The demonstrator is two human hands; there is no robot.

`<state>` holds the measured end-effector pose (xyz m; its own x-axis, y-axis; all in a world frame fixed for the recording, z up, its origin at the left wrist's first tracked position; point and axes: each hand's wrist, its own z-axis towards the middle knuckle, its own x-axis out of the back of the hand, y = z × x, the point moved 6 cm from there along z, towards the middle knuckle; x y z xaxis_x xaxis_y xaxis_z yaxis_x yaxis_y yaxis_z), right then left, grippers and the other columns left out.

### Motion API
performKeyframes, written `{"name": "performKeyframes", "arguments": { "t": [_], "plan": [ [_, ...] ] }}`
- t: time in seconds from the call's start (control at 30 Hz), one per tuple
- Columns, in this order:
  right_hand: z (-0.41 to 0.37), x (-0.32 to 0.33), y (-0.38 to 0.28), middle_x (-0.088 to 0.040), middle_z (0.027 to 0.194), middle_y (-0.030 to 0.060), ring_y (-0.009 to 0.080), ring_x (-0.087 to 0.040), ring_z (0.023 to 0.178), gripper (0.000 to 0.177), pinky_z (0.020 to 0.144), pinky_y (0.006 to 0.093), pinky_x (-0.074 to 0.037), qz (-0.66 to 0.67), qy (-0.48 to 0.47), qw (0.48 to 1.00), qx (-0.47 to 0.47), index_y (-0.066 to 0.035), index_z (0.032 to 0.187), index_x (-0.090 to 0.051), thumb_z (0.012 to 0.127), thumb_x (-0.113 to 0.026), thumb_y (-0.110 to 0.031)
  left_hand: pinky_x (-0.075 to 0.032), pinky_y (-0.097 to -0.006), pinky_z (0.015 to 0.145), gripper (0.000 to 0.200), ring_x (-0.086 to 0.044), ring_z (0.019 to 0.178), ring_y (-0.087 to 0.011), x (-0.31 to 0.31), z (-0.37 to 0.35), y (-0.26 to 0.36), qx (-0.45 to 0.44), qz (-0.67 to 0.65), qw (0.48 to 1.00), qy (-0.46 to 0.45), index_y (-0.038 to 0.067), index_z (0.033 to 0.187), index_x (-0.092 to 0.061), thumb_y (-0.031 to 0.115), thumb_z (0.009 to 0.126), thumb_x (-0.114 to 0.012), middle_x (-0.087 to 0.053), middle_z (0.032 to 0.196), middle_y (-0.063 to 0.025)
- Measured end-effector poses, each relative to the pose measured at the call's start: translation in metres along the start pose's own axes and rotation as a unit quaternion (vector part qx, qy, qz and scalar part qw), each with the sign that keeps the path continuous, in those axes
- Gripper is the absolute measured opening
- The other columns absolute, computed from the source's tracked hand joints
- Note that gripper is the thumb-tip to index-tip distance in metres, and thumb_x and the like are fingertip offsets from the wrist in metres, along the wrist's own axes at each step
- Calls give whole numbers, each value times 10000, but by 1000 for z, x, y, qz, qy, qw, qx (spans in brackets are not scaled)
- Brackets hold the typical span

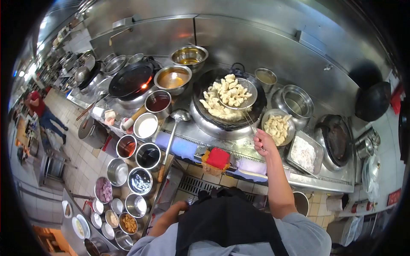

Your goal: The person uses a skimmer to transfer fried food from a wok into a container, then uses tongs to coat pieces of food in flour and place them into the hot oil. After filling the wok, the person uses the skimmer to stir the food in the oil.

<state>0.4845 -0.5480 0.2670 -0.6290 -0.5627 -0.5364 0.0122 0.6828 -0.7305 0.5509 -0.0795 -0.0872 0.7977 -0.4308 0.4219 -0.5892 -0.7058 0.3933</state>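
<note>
My right hand is closed round the handle of a wire strainer. Pale battered pieces fill the strainer, which is over the large wok; more such pieces lie in the wok beside and below it. Just beyond my right hand stands a bowl of similar pieces, with a tray of white flour to its right. Down by my left side is my left hand, near the counter's edge beside the apron; its fingers are mostly hidden.
Left of the wok lie a ladle, bowls of yellowish liquid and several pots of sauces. A second wok has flame at its rim. Another wok sits far right. A person in red is at the far left.
</note>
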Motion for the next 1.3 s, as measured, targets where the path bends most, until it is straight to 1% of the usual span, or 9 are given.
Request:
{"name": "performKeyframes", "arguments": {
  "t": [0.1,0.27,0.63,0.83,0.97,1.07,1.13,1.2,1.3],
  "plan": [
    [-21,10,0,-437,603,0,48,-340,381,261,328,184,-243,1,37,999,22,-133,1135,-396,883,-452,-94,-458,-368,848,378,-559,1028,-293,0,-3,-6,-206,185,959,57,110,1047,-616,357,774,-529,-595,1089,-143],
    [-58,25,0,-441,618,7,54,-346,396,423,344,188,-258,42,46,996,61,-127,1274,-299,890,-476,-107,-416,-365,912,388,-535,1071,-280,64,-19,-11,42,-94,988,117,132,1077,-616,385,802,-513,-584,1128,-118],
    [-190,98,-9,-431,589,-6,53,-329,369,169,318,178,-250,13,191,975,114,-149,1075,-438,907,-438,-127,-406,-358,919,415,-532,1075,-273,93,32,24,-18,-115,989,96,134,1087,-607,422,802,-518,-583,1128,-109],
    [-198,147,-15,-450,606,12,65,-327,367,250,310,192,-237,9,263,958,112,-113,1133,-423,885,-433,-84,-422,-368,888,406,-542,1039,-301,95,36,54,-59,-12,996,72,123,1035,-627,433,816,-484,-601,1070,-136],
    [-173,165,-4,-469,657,18,63,-352,402,425,327,211,-231,-133,432,885,114,-105,1272,-357,854,-412,-53,-444,-394,811,412,-569,957,-325,93,37,136,-139,102,985,8,99,988,-637,435,829,-457,-616,992,-155],
    [-159,166,2,-448,644,17,70,-351,401,388,329,219,-235,-126,405,896,129,-97,1227,-377,844,-377,-37,-451,-393,740,428,-597,834,-304,106,25,250,-226,-29,973,34,40,925,-626,426,851,-455,-624,892,-164],
    [-153,168,7,-446,645,18,70,-349,400,381,328,221,-233,-125,401,897,136,-97,1222,-382,845,-380,-39,-441,-301,703,390,-570,787,-168,112,12,326,-214,-242,944,-61,84,973,-588,439,882,-453,-614,864,-28],
    [-154,170,5,-495,648,45,99,-420,459,453,379,252,-341,-146,384,901,142,-30,1296,-341,846,-392,-14,-425,-323,785,398,-553,921,-175,116,3,384,-156,-489,852,-101,94,1071,-541,436,883,-464,-598,977,-45],
    [-155,190,-10,-587,738,150,231,-557,563,416,506,352,-446,-319,413,839,153,-10,1261,-381,846,-398,-28,-398,-389,861,412,-490,1065,-184,126,18,441,-154,-580,781,-170,88,1115,-452,430,884,-459,-536,1121,-62]
  ]
}}
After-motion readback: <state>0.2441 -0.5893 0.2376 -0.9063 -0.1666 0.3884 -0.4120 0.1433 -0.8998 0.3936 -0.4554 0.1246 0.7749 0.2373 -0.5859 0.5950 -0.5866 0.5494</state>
